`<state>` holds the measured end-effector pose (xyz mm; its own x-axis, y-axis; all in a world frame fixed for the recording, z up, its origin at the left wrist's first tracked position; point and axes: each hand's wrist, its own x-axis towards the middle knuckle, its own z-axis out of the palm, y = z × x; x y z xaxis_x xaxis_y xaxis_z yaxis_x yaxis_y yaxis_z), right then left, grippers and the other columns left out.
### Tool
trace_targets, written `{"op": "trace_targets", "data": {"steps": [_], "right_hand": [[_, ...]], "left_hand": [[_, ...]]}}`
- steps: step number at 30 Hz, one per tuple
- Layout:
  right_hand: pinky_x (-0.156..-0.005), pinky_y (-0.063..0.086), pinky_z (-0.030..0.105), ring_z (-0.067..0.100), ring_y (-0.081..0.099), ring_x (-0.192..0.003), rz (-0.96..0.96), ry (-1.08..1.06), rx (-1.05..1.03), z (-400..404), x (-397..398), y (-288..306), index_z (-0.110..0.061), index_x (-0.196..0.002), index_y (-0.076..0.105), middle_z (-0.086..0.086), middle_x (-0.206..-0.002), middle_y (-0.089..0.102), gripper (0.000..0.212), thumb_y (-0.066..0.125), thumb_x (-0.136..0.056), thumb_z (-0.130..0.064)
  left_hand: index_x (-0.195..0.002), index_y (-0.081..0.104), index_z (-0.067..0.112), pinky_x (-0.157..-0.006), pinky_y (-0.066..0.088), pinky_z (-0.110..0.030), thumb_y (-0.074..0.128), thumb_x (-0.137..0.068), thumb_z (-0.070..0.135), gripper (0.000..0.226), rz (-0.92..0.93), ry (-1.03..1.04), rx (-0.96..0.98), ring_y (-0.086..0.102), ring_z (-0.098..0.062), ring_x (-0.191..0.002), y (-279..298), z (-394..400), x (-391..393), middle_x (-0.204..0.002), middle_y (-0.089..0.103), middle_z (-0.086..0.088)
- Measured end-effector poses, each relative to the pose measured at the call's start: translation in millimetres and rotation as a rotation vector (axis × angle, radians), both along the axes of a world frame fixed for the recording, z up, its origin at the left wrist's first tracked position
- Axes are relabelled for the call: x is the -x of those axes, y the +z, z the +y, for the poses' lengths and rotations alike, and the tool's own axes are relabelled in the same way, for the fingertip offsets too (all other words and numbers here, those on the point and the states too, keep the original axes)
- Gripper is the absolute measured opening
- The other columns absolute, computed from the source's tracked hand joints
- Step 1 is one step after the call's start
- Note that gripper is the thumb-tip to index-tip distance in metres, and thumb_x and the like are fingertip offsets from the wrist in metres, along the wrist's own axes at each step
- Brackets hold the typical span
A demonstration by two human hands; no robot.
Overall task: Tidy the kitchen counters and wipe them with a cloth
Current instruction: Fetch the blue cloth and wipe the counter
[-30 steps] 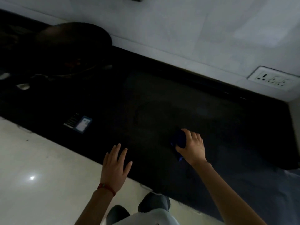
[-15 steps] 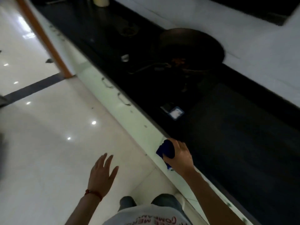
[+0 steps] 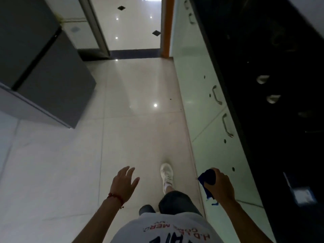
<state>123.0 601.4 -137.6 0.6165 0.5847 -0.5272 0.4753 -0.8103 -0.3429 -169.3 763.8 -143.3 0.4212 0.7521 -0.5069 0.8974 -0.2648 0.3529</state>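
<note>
Right hand point(image 3: 221, 185) clenched on cloth point(image 3: 207, 179) beside counter point(image 3: 263, 85) front edge, left hand point(image 3: 125, 183) released, empty; far counter likely unwiped.

The room is dim and a bit grey. The brightest spot is the doorway point(image 3: 133, 23) at the top middle, where light comes in. The shiny floor point(image 3: 140, 106) shows small white glints and a pale streak in the middle. The black counter point(image 3: 273, 67) on the right is so dark that things on it are hard to see. Straight lines bend near the edges. The picture looks soft and a little blurry everywhere.
</note>
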Motion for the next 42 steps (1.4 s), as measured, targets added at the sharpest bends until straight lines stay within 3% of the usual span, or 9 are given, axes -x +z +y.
{"op": "trace_targets", "data": {"steps": [2, 9, 14, 20, 26, 33, 37, 42], "right_hand": [[-0.085, 0.050, 0.038, 0.028, 0.056, -0.105, 0.021, 0.035, 0.028, 32, -13, -10, -0.010, -0.125, 0.047, 0.013, -0.116, 0.062, 0.057, 0.069, -0.076, -0.030], [-0.080, 0.052, 0.036, 0.030, 0.057, -0.101, 0.084, 0.184, 0.142, 163, -62, -24, -0.010, -0.125, 0.045, 0.016, -0.113, 0.061, 0.060, 0.068, -0.076, -0.035], [-0.076, 0.053, 0.037, 0.030, 0.059, -0.097, 0.106, 0.256, 0.091, 276, -83, -23, -0.009, -0.125, 0.046, 0.017, -0.110, 0.062, 0.059, 0.069, -0.074, -0.028], [-0.076, 0.050, 0.034, 0.030, 0.059, -0.098, 0.118, 0.254, 0.030, 413, -95, -28, -0.009, -0.127, 0.045, 0.018, -0.112, 0.062, 0.058, 0.067, -0.075, -0.023], [-0.072, 0.051, 0.033, 0.028, 0.060, -0.093, 0.105, 0.174, 0.071, 504, -101, -27, -0.009, -0.127, 0.045, 0.017, -0.110, 0.063, 0.057, 0.066, -0.075, -0.020], [-0.071, 0.051, 0.032, 0.027, 0.060, -0.093, 0.119, 0.066, 0.120, 567, -120, -23, -0.012, -0.129, 0.042, 0.016, -0.110, 0.063, 0.060, 0.067, -0.075, -0.022], [-0.072, 0.050, 0.031, 0.027, 0.060, -0.093, 0.166, -0.040, 0.164, 596, -141, -32, -0.012, -0.129, 0.043, 0.015, -0.111, 0.063, 0.060, 0.066, -0.075, -0.021], [-0.073, 0.049, 0.031, 0.029, 0.060, -0.095, 0.214, -0.158, 0.127, 652, -180, -38, -0.011, -0.128, 0.043, 0.017, -0.113, 0.062, 0.059, 0.066, -0.075, -0.020]], "left_hand": [[-0.137, 0.035, 0.014, -0.110, 0.030, -0.037, 0.041, -0.092, 0.039, 0.052, 0.040, 0.041, 0.013, 0.028, -0.022, -0.138, -10, 29, -5, -0.147, 0.035, -0.010], [-0.135, 0.038, 0.012, -0.109, 0.033, -0.039, 0.043, -0.092, 0.034, 0.049, 0.100, 0.343, 0.174, 0.036, -0.025, -0.131, -14, 114, -8, -0.142, 0.040, -0.011], [-0.131, 0.044, 0.008, -0.108, 0.033, -0.038, 0.047, -0.091, 0.030, 0.045, 0.051, 0.554, 0.222, 0.042, -0.028, -0.128, -19, 158, 1, -0.137, 0.046, -0.015], [-0.128, 0.046, 0.005, -0.104, 0.036, -0.036, 0.048, -0.092, 0.026, 0.042, 0.053, 0.670, 0.332, 0.048, -0.030, -0.122, -43, 245, 18, -0.130, 0.052, -0.019], [-0.130, 0.044, 0.006, -0.103, 0.037, -0.034, 0.045, -0.093, 0.029, 0.044, 0.017, 0.615, 0.334, 0.048, -0.029, -0.122, -30, 409, 1, -0.132, 0.051, -0.019], [-0.128, 0.047, 0.006, -0.099, 0.039, -0.033, 0.046, -0.092, 0.030, 0.043, -0.112, 0.472, 0.254, 0.051, -0.028, -0.118, -2, 596, -84, -0.130, 0.054, -0.018], [-0.126, 0.049, 0.006, -0.097, 0.041, -0.033, 0.047, -0.091, 0.029, 0.041, -0.151, 0.391, 0.220, 0.052, -0.028, -0.116, 1, 672, -140, -0.128, 0.056, -0.017], [-0.124, 0.050, 0.005, -0.096, 0.041, -0.033, 0.046, -0.092, 0.029, 0.041, -0.048, 0.336, 0.223, 0.053, -0.028, -0.115, -7, 736, -184, -0.127, 0.056, -0.018]]}}
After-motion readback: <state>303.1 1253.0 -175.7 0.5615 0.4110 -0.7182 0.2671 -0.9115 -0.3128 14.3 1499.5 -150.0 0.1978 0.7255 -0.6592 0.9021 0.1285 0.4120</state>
